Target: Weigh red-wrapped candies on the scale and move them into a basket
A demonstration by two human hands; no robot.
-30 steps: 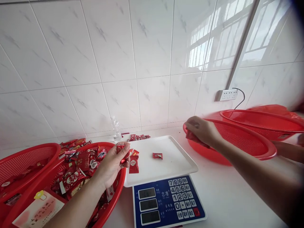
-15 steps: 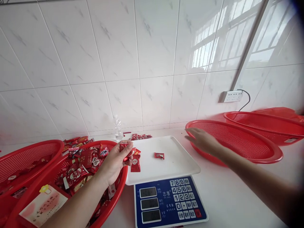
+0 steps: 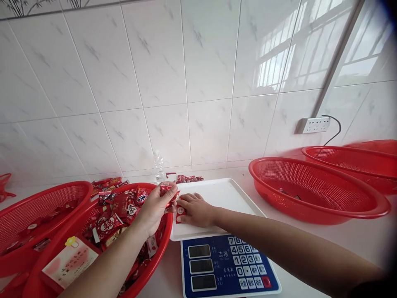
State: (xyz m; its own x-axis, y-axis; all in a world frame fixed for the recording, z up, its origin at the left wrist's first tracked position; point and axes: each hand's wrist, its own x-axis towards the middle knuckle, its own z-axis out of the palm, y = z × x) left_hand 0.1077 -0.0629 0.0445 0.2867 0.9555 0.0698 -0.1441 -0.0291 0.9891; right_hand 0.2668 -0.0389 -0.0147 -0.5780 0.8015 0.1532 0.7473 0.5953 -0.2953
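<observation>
My left hand (image 3: 158, 209) is closed around red-wrapped candy (image 3: 167, 192) above the left edge of the white scale tray (image 3: 238, 198). On that tray my right hand (image 3: 198, 210) lies low over a flat red candy packet (image 3: 180, 212), thumb and fingers apart, partly covering it. Whether its fingers press on the packet is hard to see. Below the tray is the blue panel of the scale (image 3: 223, 254). Close to my left forearm stands a red basket (image 3: 169, 223) heaped with red-wrapped candies (image 3: 119, 205) and a decorated card (image 3: 71, 260).
A second red basket (image 3: 83, 190) with some candies is at far left. To the right stand a red basket (image 3: 310, 209) with a few small pieces and another basket (image 3: 356, 165) behind. By the wall are a clear plastic bottle (image 3: 159, 167) and more candies (image 3: 189, 179).
My right hand has moved left from the right-hand basket to the packets on the tray. The small candy seen mid-tray is no longer visible. My left hand still holds its candy.
</observation>
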